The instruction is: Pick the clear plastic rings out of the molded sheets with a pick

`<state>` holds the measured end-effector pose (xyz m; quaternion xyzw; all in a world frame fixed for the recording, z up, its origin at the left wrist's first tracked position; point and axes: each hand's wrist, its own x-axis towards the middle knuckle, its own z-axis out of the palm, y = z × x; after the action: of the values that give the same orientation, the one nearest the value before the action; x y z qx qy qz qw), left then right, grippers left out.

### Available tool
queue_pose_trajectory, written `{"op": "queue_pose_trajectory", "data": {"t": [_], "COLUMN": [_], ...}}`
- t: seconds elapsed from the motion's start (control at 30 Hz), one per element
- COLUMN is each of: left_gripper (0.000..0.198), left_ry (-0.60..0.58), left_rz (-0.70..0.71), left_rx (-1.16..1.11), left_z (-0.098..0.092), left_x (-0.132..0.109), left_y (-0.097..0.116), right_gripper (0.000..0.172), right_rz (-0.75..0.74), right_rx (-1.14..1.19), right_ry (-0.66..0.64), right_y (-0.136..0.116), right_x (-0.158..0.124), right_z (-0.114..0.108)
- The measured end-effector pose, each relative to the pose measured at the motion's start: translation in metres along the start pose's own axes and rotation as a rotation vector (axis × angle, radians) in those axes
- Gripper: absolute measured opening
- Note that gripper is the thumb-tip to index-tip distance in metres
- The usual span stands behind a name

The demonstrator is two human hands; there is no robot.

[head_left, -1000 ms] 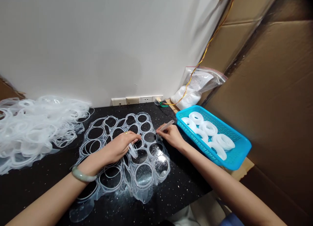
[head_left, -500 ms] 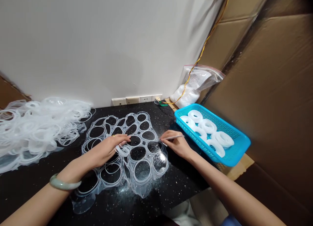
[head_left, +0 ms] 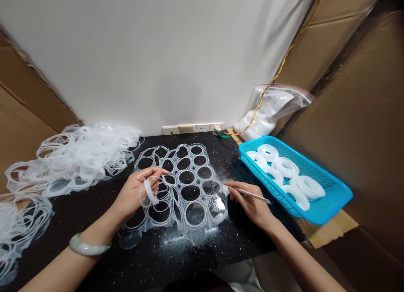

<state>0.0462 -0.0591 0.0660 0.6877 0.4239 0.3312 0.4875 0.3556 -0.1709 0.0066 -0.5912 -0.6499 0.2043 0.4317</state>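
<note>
A translucent rubbery sheet (head_left: pixel 193 236) with rows of round openings lies on the black speckled tabletop (head_left: pixel 139 264). Over its left part is my left hand (head_left: pixel 134 191), wearing a pale green bangle. Its fingers are closed on a bunch of thin translucent rings (head_left: pixel 150 192), which hang below the fingertips. Thumb and index finger of my right hand (head_left: pixel 252 203) pinch a slim pale stick-like tool (head_left: pixel 254 195) just off the sheet's right edge. White powder is scattered over the sheet's lower right and the tabletop around it.
At the left lies a tangled heap of translucent sheets and rings (head_left: pixel 91 157), with more (head_left: pixel 27 224) nearer me. A blue basket (head_left: pixel 336 199) at the right holds several white ring bundles (head_left: pixel 285 167). Behind it are a clear bag (head_left: pixel 259 123), wall sockets (head_left: pixel 202 128) and a yellow cable (head_left: pixel 280 69).
My left hand has lifted a little, and the rings now hang more freely from its fingers. My right hand has drawn back from the sheet's edge. The view has shifted left.
</note>
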Motion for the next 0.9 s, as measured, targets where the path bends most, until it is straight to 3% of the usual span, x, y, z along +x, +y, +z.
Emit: {"op": "queue_pose_trajectory", "data": {"t": [0.1,0.2,0.33,0.43,0.57,0.63,0.73,0.8,0.9], "left_gripper": [0.034,0.035,0.049,0.052,0.025,0.023,0.021,0.02,0.021], "left_ry": [0.024,0.045,-0.023,-0.071,-0.215,-0.271,-0.259,-0.204,-0.101], "left_rz": [0.119,0.237,0.144,0.022,-0.005,0.002,0.065,0.137,0.297], "left_rx": [0.285,0.578,0.903,0.949,0.807,0.734,0.588,0.476,0.377], "left_z": [-0.004,-0.02,-0.047,-0.06,-0.064,-0.063,-0.063,-0.067,-0.078], "left_x": [-0.002,-0.006,-0.015,-0.022,-0.026,-0.028,-0.034,-0.039,-0.045], "left_y": [0.004,0.001,-0.022,-0.042,-0.05,-0.045,-0.03,-0.016,0.006], "right_gripper": [0.035,0.035,0.019,0.018,0.015,0.013,0.011,0.01,0.01], "right_rz": [-0.006,0.024,-0.035,-0.021,0.089,0.136,0.171,0.133,-0.013], "right_rx": [-0.043,-0.051,-0.323,-0.606,-0.745,-0.663,-0.292,0.004,0.28], "right_ry": [-0.027,-0.071,-0.116,-0.154,-0.184,-0.199,-0.248,-0.286,-0.381], "right_y": [0.003,0.003,-0.002,-0.006,-0.009,-0.01,-0.022,-0.044,-0.1], "right_x": [0.004,0.013,0.029,0.043,0.064,0.074,0.083,0.088,0.098], "right_z": [-0.003,-0.005,0.004,0.019,0.037,0.044,0.051,0.057,0.072]}}
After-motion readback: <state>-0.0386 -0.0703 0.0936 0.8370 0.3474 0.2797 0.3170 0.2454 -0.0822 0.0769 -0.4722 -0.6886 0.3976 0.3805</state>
